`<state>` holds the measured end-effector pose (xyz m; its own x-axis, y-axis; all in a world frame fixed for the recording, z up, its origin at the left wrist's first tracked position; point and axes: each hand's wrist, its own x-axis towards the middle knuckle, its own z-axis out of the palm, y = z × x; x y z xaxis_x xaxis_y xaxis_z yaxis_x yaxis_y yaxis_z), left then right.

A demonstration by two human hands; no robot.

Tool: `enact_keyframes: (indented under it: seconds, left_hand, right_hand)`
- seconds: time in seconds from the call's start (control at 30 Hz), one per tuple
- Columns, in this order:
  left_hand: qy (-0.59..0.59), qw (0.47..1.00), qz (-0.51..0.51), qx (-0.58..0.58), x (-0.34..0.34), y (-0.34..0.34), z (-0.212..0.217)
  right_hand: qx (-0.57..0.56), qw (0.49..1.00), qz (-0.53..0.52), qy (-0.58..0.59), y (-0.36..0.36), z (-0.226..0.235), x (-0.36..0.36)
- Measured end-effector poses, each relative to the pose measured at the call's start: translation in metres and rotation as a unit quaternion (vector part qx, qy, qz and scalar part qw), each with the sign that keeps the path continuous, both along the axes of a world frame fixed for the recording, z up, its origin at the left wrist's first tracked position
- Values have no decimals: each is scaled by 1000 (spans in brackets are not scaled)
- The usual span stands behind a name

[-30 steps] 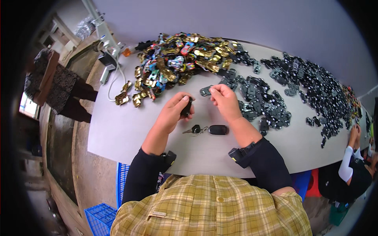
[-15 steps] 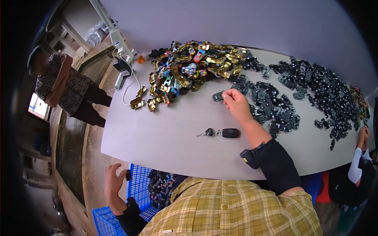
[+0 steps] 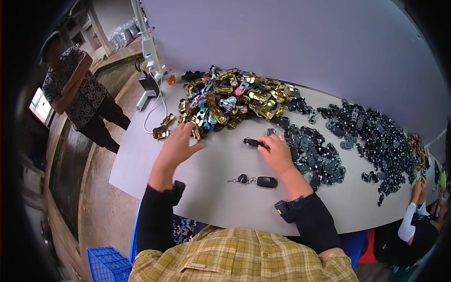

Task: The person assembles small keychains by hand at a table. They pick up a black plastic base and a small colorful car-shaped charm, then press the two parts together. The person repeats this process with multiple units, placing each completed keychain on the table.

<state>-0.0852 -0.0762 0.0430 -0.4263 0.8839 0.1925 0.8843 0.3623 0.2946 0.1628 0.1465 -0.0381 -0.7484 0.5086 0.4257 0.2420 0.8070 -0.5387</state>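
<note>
- the hands are apart: the left hand [image 3: 177,144] has loosely extended fingers and its thumb out, gripping nothing that shows; the right hand [image 3: 278,152] pinches a dark toy-car base [image 3: 252,142].
- at the left, a few gold car bodies [image 3: 161,133] lie loose on the worktop [image 3: 216,202].
- just beside them rises a heap of gold and coloured toy cars [image 3: 229,102], probably sited to suit the left hand, whose fingertips are at its near edge; whether they touch is hidden.
- keys with a black fob [image 3: 266,182] lie nearer the person, perhaps simply set down clear of the heaps.
- the dark toy-car base is held by one end, which leaves its other end jutting leftward, free of the fingers.
- just right, a cluster of dark bases [image 3: 307,152] seems placed for the right hand's easy reach.
- farther right, a larger dark heap [image 3: 376,136] sits separately, likely as bulk stock, near a co-worker's white sleeve [image 3: 408,230].
</note>
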Motion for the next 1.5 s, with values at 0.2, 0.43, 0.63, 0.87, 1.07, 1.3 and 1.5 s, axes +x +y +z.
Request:
enact_keyframes:
  seconds: [0.2,0.43,0.63,0.87,1.07,1.3,1.5]
  left_hand:
    - [-59,993,92,-44,-1,34,-26]
    - [-65,994,72,41,-6,24,-23]
    - [-626,755,-89,173,35,43,-15]
    - [-813,557,-117,121,75,86,-35]
    - [-733,667,-67,116,71,99,-43]
    - [-167,971,-162,59,75,95,-57]
    - [-202,968,-141,51,77,100,-61]
  right_hand:
    - [-116,991,-13,65,0,1,-4]
    - [-151,987,54,-18,3,15,4]
    - [-299,951,25,72,-1,6,3]
    - [-57,978,121,157,-17,41,1]
    - [25,993,67,91,-8,34,2]
    - [-177,978,10,111,4,7,2]
    - [-199,976,1,87,4,6,5]
